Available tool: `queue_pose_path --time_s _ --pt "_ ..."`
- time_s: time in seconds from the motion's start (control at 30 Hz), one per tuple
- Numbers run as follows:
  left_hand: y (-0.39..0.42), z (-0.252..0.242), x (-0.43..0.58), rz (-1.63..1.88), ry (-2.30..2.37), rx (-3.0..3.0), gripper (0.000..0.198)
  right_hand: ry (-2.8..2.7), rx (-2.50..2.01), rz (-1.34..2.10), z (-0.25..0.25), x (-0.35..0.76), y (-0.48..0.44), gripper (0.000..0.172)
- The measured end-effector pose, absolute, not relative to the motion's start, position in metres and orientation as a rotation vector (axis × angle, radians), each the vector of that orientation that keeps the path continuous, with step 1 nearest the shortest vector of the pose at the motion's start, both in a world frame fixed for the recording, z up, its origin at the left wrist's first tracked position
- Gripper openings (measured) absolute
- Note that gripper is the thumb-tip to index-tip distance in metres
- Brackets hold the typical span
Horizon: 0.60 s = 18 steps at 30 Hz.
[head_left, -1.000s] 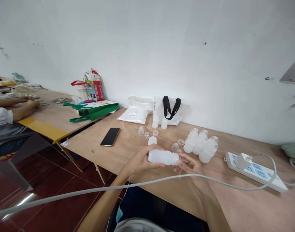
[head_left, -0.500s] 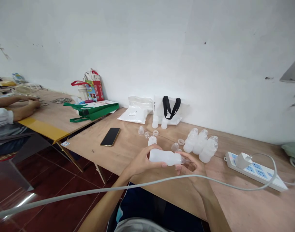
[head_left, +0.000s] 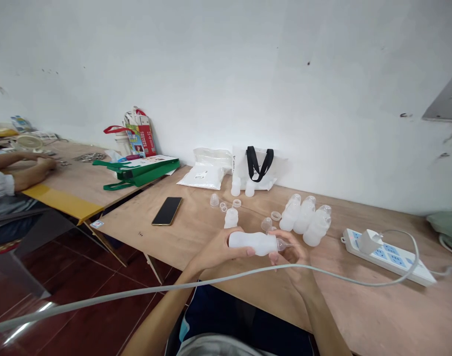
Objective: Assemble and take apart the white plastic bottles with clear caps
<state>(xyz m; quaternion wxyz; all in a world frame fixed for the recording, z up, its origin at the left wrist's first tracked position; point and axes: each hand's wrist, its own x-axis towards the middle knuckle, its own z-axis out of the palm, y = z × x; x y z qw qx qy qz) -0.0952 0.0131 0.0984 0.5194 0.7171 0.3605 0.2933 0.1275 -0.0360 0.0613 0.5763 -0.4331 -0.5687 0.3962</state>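
A frosted white baby bottle (head_left: 252, 242) lies sideways in the air over the table's front edge. My left hand (head_left: 219, 252) is wrapped round its base end, thumb along the near side. At the other end, my right hand (head_left: 295, 258) has its fingers closed round the collar, beside a clear teat (head_left: 282, 244) that points right. Just behind my hands are a clear dome cap (head_left: 267, 224) and a ring (head_left: 276, 216). Another bottle (head_left: 231, 217) stands behind my left hand, with a second cap (head_left: 214, 200) and small rings (head_left: 223, 206) farther back.
Several capped bottles (head_left: 305, 217) stand in a group at right, near a power strip (head_left: 390, 257). A grey cable (head_left: 226, 278) crosses in front of my forearms. A phone (head_left: 167, 211) lies at left; bags (head_left: 207, 170) rest by the wall. Another person's hands (head_left: 38, 168) are at the left table.
The view has shifted slightly to the right. My right hand's fingers have moved a little around the collar; my left hand keeps its hold on the bottle.
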Motion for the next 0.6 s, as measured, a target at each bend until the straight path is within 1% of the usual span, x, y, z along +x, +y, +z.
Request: queue_pose_path --time_s 0.1,0.17,0.27,0.33,0.5,0.53,0.6 --pt "0.014 0.099 -0.096 0.787 0.903 1.813 0.046 -1.326 -1.036 0.941 0.060 0.128 -0.036 0.048" --pt "0.014 0.099 -0.095 0.833 0.942 1.868 0.047 -1.302 -1.044 0.954 0.061 0.128 -0.036 0.050" --pt "0.011 0.099 -0.092 0.865 0.992 1.909 0.050 -1.272 -1.040 0.970 0.063 0.127 -0.035 0.054" --pt "0.009 0.099 -0.090 0.852 0.999 1.927 0.049 -1.279 -1.022 0.952 0.063 0.127 -0.035 0.052" --pt "0.002 0.103 -0.088 0.588 0.835 1.924 0.037 -1.387 -0.983 0.776 0.054 0.129 -0.032 0.036" --pt "0.001 0.105 -0.087 0.525 0.773 1.899 0.034 -1.447 -0.984 0.734 0.052 0.130 -0.031 0.035" --pt "-0.001 0.107 -0.086 0.420 0.669 1.854 0.029 -1.576 -0.972 0.677 0.047 0.131 -0.029 0.042"
